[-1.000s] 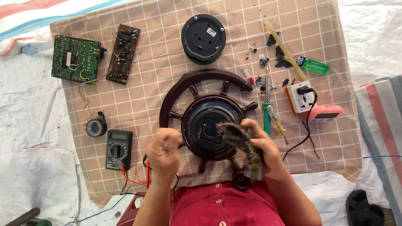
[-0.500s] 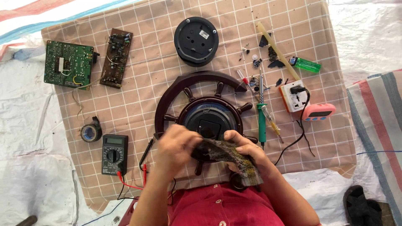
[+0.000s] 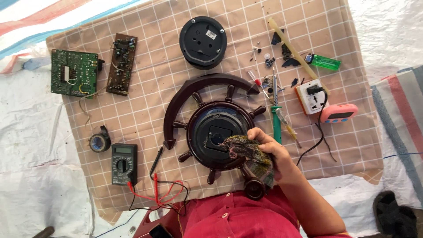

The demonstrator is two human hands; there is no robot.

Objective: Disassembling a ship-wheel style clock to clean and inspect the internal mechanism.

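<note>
The right hand (image 3: 275,152) was closed around a dark, mottled cloth (image 3: 246,150), pressing it against the right part of the round black clock back (image 3: 216,139); that back sat inside a brown ship's-wheel frame (image 3: 198,94) lying flat on the checked cloth (image 3: 154,57), directly in front of the person's red shirt (image 3: 233,216); the left hand was out of sight; a green-handled soldering iron (image 3: 276,119) lay just beyond the right hand's knuckles; a multimeter (image 3: 124,162) lay well to the left.

I see a makeshift repair spot on the floor. A checked cloth (image 3: 145,105) carries circuit boards (image 3: 74,72), a multimeter (image 3: 124,163) and a soldering iron (image 3: 276,115).
</note>
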